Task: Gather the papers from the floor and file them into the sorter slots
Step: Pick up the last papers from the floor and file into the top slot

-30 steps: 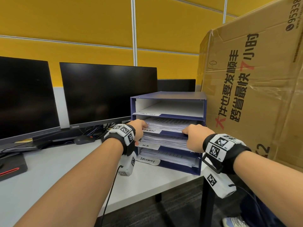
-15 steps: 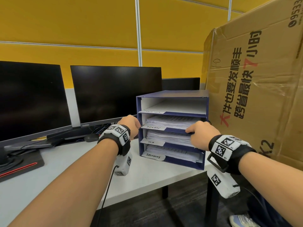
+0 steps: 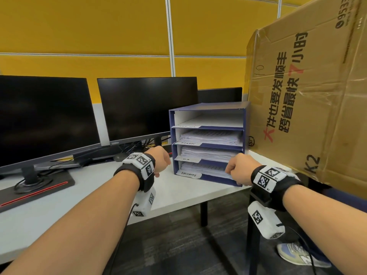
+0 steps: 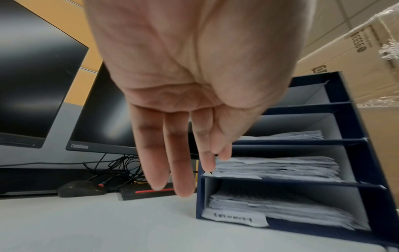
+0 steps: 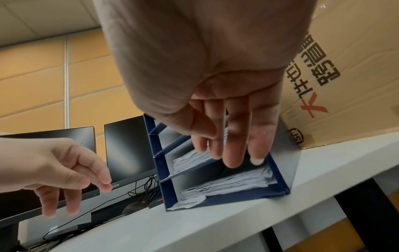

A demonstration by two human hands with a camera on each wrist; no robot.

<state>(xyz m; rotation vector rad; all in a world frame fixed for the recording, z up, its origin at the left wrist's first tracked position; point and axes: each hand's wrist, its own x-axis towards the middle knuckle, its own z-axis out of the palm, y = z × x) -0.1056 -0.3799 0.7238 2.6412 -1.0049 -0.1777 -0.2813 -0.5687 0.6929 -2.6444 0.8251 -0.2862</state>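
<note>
A dark blue paper sorter (image 3: 208,105) (image 4: 349,109) (image 5: 154,146) with labelled slots stands on the white desk (image 3: 178,191). Stacks of white papers (image 3: 210,136) (image 4: 278,168) (image 5: 228,184) fill its three lower slots; the top slot holds a flat white sheet. My left hand (image 3: 161,160) (image 4: 183,162) (image 5: 71,179) hovers just left of the sorter's front corner, fingers relaxed and empty. In front of the lowest slots at the sorter's right side, my right hand (image 3: 236,169) (image 5: 226,145) hangs with loose fingers and holds nothing.
Two dark monitors (image 3: 147,108) (image 3: 43,120) stand on the desk to the left, with cables and a mouse (image 4: 79,187) behind my left hand. A large cardboard box (image 3: 309,100) rises right beside the sorter. Dark carpet and a shoe (image 3: 296,255) show below the desk edge.
Both hands have pulled back from the sorter's slots toward me and dropped lower. The papers stay in the slots. The head view has shifted back, so the sorter looks farther off.
</note>
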